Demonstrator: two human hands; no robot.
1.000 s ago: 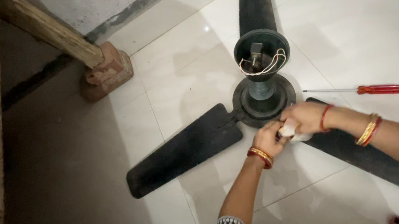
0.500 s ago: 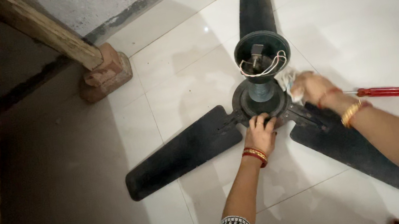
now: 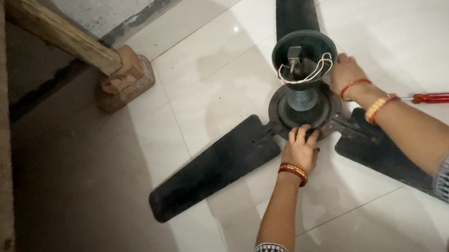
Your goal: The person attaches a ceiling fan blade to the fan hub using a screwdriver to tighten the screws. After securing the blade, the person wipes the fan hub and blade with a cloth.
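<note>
We look down at a dark ceiling fan (image 3: 305,107) lying on a pale tiled floor (image 3: 218,90), its three blades spread flat: one pointing away from us, one toward the lower left, one toward the lower right under our right forearm. At the centre sits the round motor housing, with a short stem rising to a dark cup-shaped cover (image 3: 303,52) that holds loose white wires (image 3: 306,74).

Our left hand (image 3: 300,150) rests on the near edge of the motor housing, fingers (image 3: 301,133) curled down onto the metal, pressing rather than grasping anything. Our right hand (image 3: 346,72) is at the right side of the cup-shaped cover, touching its rim; we cannot tell whether its fingers are closed around it. Both wrists wear red and gold bangles.

A red-handled screwdriver (image 3: 437,98) lies on the floor just beyond our right wrist. At upper left, a slanted wooden beam (image 3: 63,34) rests on a brick (image 3: 126,81) near the wall.
</note>
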